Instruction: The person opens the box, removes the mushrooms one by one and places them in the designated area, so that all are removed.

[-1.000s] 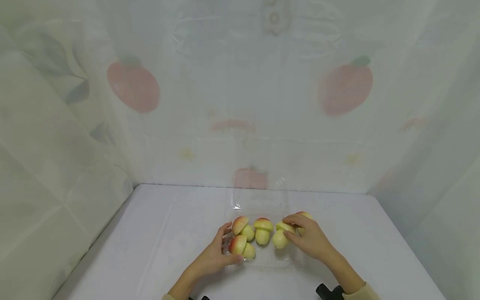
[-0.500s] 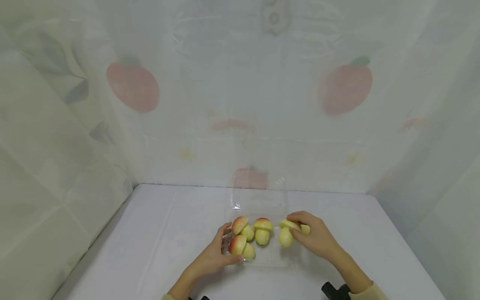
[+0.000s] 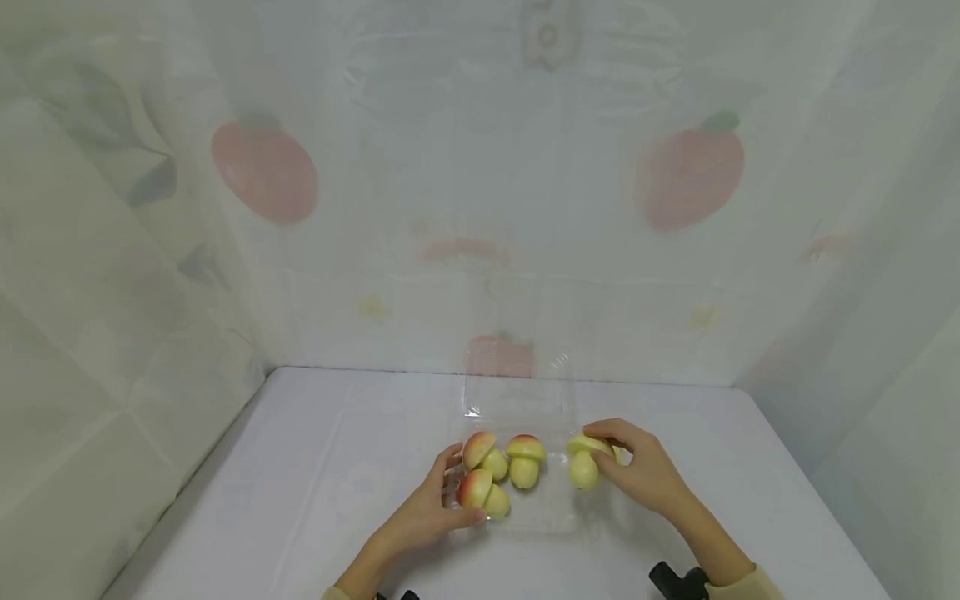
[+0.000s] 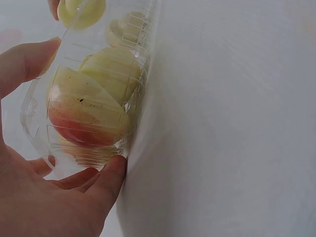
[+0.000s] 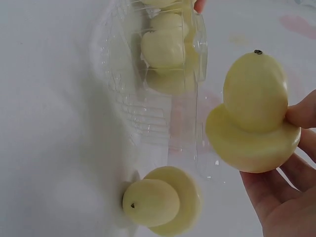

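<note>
A clear plastic clamshell box [image 3: 543, 518] sits on the table with its lid raised at the back. Three yellow and red mushroom-shaped pieces lie in it: a back-left mushroom [image 3: 477, 451], a front-left mushroom [image 3: 476, 490] and a middle mushroom [image 3: 525, 472]. My left hand [image 3: 429, 515] grips the box's left end, thumb at the front corner and fingers along the end wall. At the box's right edge my right hand [image 3: 645, 473] pinches a pale yellow mushroom [image 5: 255, 94] by its cap, stem toward me, above the table.
Another yellow mushroom [image 5: 153, 203] lies on the table beside the box's right end, mostly hidden behind my right hand in the head view. A white table [image 3: 360, 433] runs back to a printed curtain [image 3: 420, 192]. Black wrist mounts [image 3: 678, 582] show at the bottom.
My right hand has carried its mushroom from the right part of the box rightward to the box's edge. The left hand and the other mushrooms in the box have stayed put.
</note>
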The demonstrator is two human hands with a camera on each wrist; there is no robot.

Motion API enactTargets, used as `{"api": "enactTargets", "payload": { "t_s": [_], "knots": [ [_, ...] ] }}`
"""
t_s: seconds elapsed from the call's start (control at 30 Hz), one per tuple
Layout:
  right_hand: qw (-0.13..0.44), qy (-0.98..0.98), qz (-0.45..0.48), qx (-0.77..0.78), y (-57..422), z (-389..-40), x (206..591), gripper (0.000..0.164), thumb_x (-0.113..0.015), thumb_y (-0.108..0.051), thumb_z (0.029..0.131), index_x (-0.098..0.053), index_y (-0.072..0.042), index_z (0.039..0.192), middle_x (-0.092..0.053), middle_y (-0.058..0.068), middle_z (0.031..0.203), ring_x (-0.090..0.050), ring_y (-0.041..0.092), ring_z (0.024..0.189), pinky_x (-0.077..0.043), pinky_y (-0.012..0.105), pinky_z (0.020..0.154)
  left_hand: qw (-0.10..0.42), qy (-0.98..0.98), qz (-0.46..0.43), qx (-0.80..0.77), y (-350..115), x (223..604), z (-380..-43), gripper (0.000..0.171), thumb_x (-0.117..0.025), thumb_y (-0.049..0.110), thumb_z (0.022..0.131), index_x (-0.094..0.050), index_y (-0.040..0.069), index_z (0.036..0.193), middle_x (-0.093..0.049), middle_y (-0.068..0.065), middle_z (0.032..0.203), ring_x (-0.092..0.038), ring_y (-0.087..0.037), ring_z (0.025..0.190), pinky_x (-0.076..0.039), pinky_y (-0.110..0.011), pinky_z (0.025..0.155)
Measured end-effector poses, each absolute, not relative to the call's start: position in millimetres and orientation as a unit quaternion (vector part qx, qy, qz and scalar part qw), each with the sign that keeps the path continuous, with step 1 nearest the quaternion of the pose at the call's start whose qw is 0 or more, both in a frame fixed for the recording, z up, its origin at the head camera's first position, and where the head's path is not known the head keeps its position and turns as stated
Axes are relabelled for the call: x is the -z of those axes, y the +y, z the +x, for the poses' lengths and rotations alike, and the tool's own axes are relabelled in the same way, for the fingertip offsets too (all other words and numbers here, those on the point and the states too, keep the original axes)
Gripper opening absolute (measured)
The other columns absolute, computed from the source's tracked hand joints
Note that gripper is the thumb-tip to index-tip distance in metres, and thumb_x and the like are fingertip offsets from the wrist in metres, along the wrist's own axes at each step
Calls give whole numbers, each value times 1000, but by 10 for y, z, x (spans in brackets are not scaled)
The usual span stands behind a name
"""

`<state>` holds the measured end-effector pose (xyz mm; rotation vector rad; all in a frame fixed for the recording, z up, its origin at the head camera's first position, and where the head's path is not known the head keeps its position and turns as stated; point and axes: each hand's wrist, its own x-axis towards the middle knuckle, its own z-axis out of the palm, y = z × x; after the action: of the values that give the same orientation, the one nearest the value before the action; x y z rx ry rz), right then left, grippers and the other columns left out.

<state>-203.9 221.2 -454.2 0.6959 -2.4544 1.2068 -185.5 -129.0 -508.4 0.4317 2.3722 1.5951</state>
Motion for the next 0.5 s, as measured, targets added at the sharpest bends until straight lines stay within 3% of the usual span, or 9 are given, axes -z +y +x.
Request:
{"api": "enactTargets", "payload": {
  "t_s": [0.5],
  "knots": [
    [153, -849, 248, -441, 2392, -2084, 4483, 31, -72, 5, 88, -73, -9, 116, -72, 3, 116, -66, 18, 107, -53, 25, 91, 120, 817, 154, -543, -1314, 5109, -1860, 106, -84, 37, 83, -15, 12, 161, -29, -23, 160, -35, -52, 141, -31, -65, 112]
  ]
}}
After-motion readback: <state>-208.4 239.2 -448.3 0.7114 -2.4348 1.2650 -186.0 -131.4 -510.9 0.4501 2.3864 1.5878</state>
